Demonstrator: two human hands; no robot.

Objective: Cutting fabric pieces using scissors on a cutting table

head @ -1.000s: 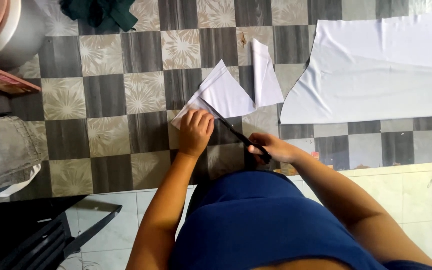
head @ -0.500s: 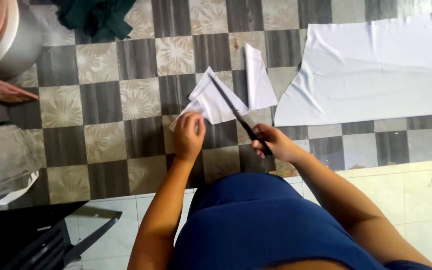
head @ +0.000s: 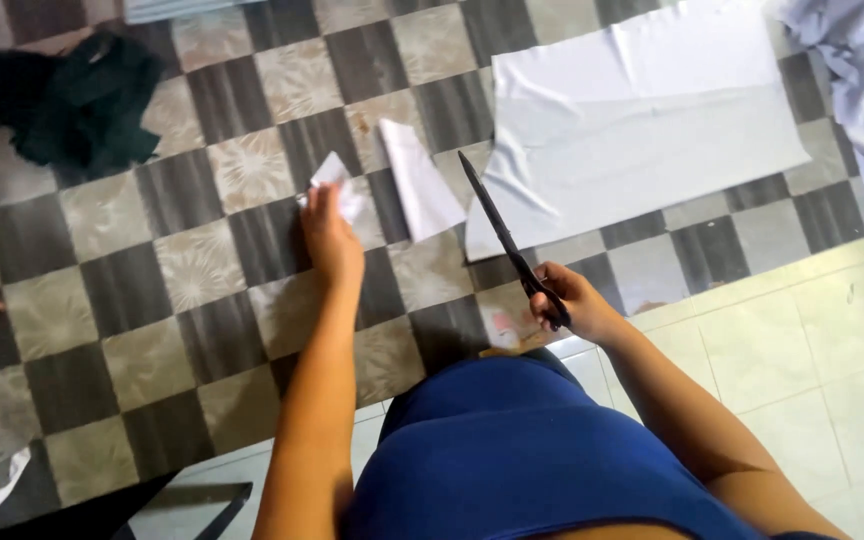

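The left hand (head: pixel 331 240) reaches forward over the checkered floor (head: pixel 202 290), its back to the camera. Its fingers are curled down around a small piece of white fabric (head: pixel 337 182), pinching it near its lower edge; the piece sticks out beyond the fingertips, bent and partly folded. Whether the fabric lies on the tiles or is lifted just clear of them cannot be told from this view.

The right hand (head: pixel 564 300) is held close to the body, above the border where the checkered tiles meet the pale tiles (head: pixel 812 350). Its fingers are closed through and around the handles of a pair of black scissors (head: pixel 504 235). The blades are together, forming one long dark point that slants up and to the left, the tip ending near the lower left corner of a large white cloth sheet (head: pixel 642 120) spread flat on the floor.

Between the two hands lies a narrow folded white strip (head: pixel 417 180), just beside the small piece and apart from the scissors. A dark green garment (head: pixel 82 100) lies bunched at the far left.
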